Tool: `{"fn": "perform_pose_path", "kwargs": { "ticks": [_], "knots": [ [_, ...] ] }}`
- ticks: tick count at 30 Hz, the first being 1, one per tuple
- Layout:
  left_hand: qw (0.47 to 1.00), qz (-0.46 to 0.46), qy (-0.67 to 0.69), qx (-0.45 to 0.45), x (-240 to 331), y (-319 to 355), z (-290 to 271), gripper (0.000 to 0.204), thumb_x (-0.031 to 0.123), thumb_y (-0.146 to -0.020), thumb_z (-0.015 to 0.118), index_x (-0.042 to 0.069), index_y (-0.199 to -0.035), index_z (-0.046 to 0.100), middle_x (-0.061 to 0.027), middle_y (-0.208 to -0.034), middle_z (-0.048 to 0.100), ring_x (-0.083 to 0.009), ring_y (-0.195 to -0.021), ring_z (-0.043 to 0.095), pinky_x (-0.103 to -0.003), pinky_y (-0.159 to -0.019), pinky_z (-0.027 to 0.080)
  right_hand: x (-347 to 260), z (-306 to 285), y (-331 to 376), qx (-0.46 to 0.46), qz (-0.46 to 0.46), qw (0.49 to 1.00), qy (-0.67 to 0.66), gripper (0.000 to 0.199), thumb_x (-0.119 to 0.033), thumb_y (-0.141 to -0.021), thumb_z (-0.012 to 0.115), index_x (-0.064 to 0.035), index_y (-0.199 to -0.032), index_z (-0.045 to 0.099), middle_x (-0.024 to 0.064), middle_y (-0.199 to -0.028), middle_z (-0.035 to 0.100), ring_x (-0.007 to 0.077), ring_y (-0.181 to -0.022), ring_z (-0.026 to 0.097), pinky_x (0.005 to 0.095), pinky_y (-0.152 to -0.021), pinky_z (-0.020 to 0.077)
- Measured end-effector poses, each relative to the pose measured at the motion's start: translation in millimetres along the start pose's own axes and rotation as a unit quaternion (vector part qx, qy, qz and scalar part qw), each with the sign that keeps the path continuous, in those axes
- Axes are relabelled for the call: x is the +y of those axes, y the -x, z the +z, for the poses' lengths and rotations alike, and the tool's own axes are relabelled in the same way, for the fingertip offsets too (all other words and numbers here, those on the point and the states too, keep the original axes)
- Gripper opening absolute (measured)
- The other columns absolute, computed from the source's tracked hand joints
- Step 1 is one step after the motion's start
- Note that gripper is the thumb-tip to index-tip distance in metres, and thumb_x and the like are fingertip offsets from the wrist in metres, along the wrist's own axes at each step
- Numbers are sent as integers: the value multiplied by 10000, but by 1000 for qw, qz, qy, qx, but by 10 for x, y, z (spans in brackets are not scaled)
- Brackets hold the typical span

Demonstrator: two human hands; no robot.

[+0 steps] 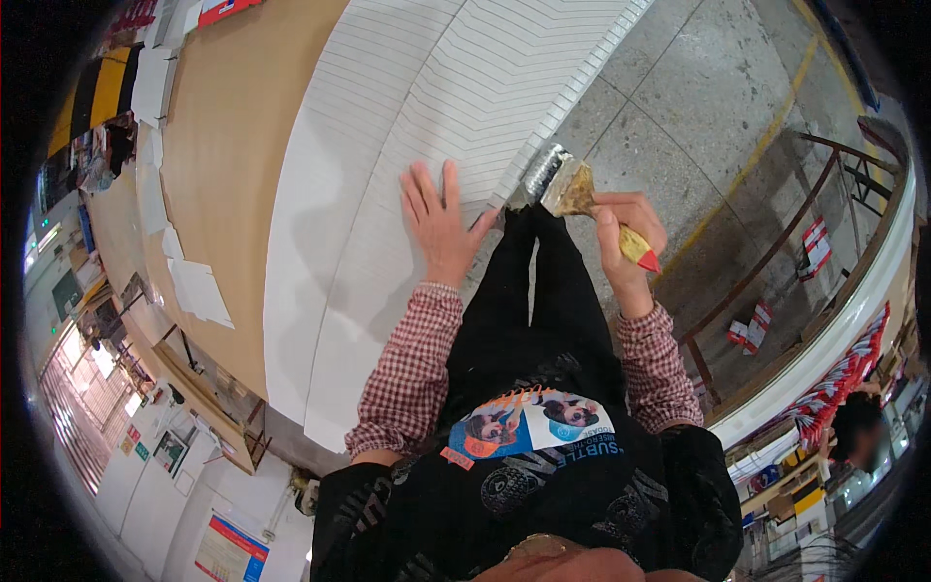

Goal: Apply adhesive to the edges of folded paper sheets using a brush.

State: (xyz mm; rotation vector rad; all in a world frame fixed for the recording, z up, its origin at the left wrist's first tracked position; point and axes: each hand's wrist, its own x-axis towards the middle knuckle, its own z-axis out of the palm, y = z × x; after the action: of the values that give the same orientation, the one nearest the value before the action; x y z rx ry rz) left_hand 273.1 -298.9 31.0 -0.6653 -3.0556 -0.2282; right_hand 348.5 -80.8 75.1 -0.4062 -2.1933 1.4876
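My right hand (635, 236) grips a flat paintbrush (574, 187) by its yellow, red-tipped handle. The bristles reach the near right edge of a fan of white paper sheets (388, 126), where a narrow strip of overlapping edges looks wet or shiny. Fine, evenly spaced lines from the layered edges run across the sheets. On top of them my left hand (441, 228) lies flat, fingers spread, its thumb beside the strip near the brush. Whether the bristles touch the paper is hard to make out.
The sheets rest on a brown tabletop (238, 126), with white paper scraps (202, 293) at its left. To the right is a concrete floor (669, 107) with a metal frame (776, 262) and red-and-white bundles (751, 328). Another person (858, 432) is at the far lower right.
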Motion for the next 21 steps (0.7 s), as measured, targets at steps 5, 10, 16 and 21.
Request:
{"fn": "perform_pose_path", "kwargs": {
  "ticks": [5,10,16,21],
  "knots": [
    [998,45,29,-17,-225,50,-43,578,351,-840,611,94,-1338,468,-246,-1374,402,-426,-1265,377,-443,-968,408,-62,-22,-61,5,-9,1000,3,49,-14,-807,626,2,-761,623,139,-828,662,209,-714,624,289,-641,488],
    [993,80,49,-66,-321,-130,-141,461,298,-870,562,106,-1287,522,-221,-1287,493,-401,-1165,477,-420,-828,498,36,172,-62,40,-36,998,17,52,-14,-802,632,4,-754,624,135,-835,661,209,-716,625,282,-641,486],
    [992,102,31,-70,-295,-185,-180,419,285,-888,533,98,-1264,539,-203,-1237,521,-350,-1111,514,-392,-756,516,-5,174,178,3,-5,1000,1,45,-17,-804,631,-1,-761,626,124,-854,660,208,-710,621,282,-631,479],
    [991,76,52,-102,-266,-200,-176,480,333,-876,562,103,-1295,516,-225,-1282,489,-379,-1168,479,-421,-825,492,-8,251,91,40,-27,998,25,60,-16,-807,628,3,-751,619,121,-825,661,201,-702,618,281,-619,474]
  ]
}}
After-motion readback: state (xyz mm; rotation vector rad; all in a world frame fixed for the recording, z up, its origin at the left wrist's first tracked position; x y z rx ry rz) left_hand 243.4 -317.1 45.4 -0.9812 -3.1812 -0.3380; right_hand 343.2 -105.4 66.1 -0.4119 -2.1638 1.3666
